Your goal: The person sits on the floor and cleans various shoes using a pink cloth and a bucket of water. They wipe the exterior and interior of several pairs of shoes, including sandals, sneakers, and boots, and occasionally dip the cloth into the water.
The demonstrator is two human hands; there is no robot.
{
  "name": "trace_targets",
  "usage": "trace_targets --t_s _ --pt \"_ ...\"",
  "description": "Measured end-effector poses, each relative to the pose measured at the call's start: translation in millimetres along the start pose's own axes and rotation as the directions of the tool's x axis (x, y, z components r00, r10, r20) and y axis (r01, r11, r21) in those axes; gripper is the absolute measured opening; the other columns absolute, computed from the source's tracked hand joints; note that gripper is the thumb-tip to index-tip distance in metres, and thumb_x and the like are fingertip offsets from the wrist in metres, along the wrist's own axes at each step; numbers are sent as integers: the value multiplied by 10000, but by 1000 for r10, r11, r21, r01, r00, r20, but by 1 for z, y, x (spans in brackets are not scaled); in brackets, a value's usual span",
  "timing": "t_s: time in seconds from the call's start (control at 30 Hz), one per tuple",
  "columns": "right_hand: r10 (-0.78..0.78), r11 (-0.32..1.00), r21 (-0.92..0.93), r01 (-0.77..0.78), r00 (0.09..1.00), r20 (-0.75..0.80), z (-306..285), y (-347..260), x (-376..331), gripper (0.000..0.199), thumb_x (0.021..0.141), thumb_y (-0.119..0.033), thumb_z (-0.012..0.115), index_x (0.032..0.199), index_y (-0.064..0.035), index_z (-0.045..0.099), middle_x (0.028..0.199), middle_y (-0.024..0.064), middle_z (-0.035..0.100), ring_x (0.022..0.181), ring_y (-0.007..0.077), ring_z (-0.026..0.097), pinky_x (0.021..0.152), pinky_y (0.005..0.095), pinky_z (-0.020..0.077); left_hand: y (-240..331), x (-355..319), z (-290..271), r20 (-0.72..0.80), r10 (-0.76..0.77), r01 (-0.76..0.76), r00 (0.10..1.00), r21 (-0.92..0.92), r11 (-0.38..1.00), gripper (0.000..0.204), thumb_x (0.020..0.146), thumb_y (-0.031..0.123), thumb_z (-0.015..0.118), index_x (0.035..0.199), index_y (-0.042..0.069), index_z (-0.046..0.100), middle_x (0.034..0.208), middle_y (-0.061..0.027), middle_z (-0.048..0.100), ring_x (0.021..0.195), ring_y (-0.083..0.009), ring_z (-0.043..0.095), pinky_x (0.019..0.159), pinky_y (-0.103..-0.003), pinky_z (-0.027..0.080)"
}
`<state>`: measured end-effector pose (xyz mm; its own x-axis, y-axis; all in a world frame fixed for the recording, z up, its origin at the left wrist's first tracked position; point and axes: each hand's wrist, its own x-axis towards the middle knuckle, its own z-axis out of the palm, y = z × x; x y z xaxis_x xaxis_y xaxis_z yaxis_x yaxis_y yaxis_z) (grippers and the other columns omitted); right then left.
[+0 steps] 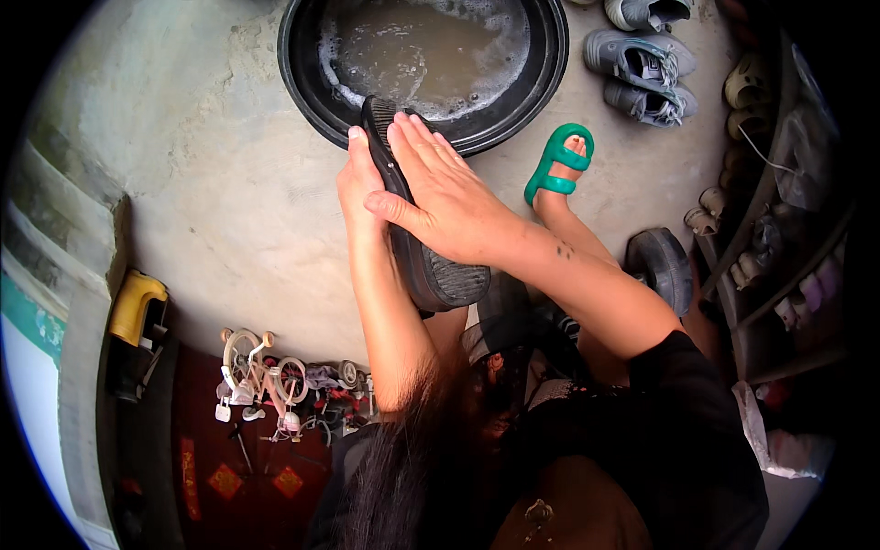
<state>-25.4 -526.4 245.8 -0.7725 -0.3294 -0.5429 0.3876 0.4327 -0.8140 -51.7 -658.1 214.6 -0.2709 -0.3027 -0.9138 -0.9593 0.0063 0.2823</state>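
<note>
A black shoe [451, 280] is tilted above the near rim of the basin, its ribbed sole partly showing. My left hand [361, 179] grips it along its left side, closed, with most fingers hidden behind it. Across the sole lies my right hand [431, 183], flat, its fingers stretched together toward the shoe's far end and its thumb pointing left. Just beyond stands a round black basin [541, 110] of murky brown water [412, 50] with foam along its edge.
Grey sneakers [642, 78] sit right of the basin. My foot in a green sandal [557, 165] is nearer. A shoe rack [733, 302] lines the right side. At lower left are a child's bicycle [266, 371] and a yellow boot [137, 307].
</note>
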Motion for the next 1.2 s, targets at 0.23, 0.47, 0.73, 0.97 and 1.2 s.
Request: trace_targets --t_s 0.23,0.47,0.73,0.97,1.2 --pt "157 984 71 -163 984 84 -8 20 50 956 966 -683 262 1481 120 206 1559 313 175 1489 363 134 1208 437 139 -3 -6 10 35 139 -138 990 -24 990 663 1008 514 452 1111 -107 660 1045 -164 686 924 -189 632 808 -331 513" --pt "16 1000 -2 -16 999 -40 13 6 27 948 971 -670 289 1482 123 195 1553 314 194 1485 382 139 1203 463 129 -3 -5 -2 4 192 -192 981 -16 981 611 1017 476 448 1090 -89 670 1014 -152 694 913 -168 616 832 -333 499" --pt "76 933 -190 -307 679 -730 -30 114 151 447 881 -228 590 1238 35 534 1265 198 520 1208 379 463 1026 464 393 12 -7 -5 -172 452 -434 875 133 891 675 1027 525 345 1143 -68 646 1048 -142 695 949 -212 646 861 -326 501" --pt "542 617 693 -372 840 -31 -18 107 94 541 1006 -383 491 1338 43 535 1374 183 549 1311 252 486 1092 356 368 9 -6 0 -328 742 -540 585 525 658 556 1027 482 410 1182 -7 622 979 -184 704 860 -309 674 768 -402 516" --pt "185 928 330 -174 983 1 5 -6 19 869 997 -616 315 1468 113 265 1533 294 278 1474 343 209 1206 390 147 11 -10 12 -340 635 -568 694 285 772 537 1024 491 415 1013 2 637 889 -158 704 772 -297 678 695 -405 526"
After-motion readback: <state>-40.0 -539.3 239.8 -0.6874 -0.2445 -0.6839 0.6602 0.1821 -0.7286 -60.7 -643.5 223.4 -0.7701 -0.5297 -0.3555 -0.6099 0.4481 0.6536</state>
